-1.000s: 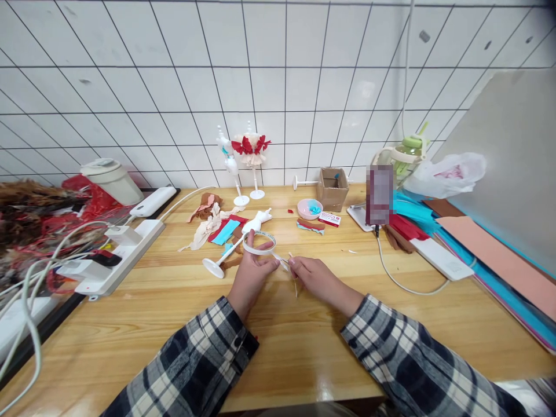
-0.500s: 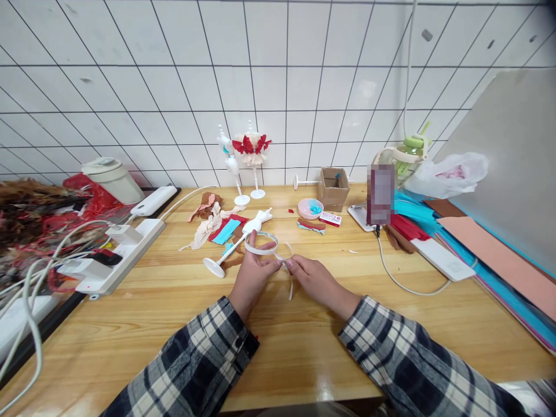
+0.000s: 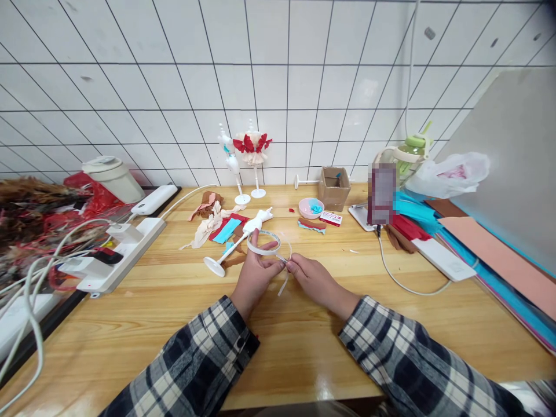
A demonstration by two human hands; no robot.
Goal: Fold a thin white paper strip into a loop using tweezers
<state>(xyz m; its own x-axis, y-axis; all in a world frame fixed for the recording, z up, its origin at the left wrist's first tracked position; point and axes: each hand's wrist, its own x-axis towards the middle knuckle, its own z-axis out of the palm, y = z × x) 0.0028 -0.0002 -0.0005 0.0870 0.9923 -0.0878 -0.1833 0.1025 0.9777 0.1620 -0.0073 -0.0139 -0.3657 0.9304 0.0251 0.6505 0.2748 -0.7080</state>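
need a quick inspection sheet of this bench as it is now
surface: wooden table, glossy.
job's things: white tape roll with a loose strip hanging from the fingertips.
clutter: mannequin stand lying down, paper scraps, pink bowl, cardboard box.
hands: left hand holds the roll; right hand pinches the strip.
cables: power strip, white cords, phone cable.
surroundings: tiled wall, coloured sheets.

Left hand (image 3: pixel 255 273) holding tape roll (image 3: pixel 264 243), right hand (image 3: pixel 313 277) pinching its strip (image 3: pixel 284 282), wooden table (image 3: pixel 174 301)

Head view, down (close) over table (image 3: pixel 130 324)
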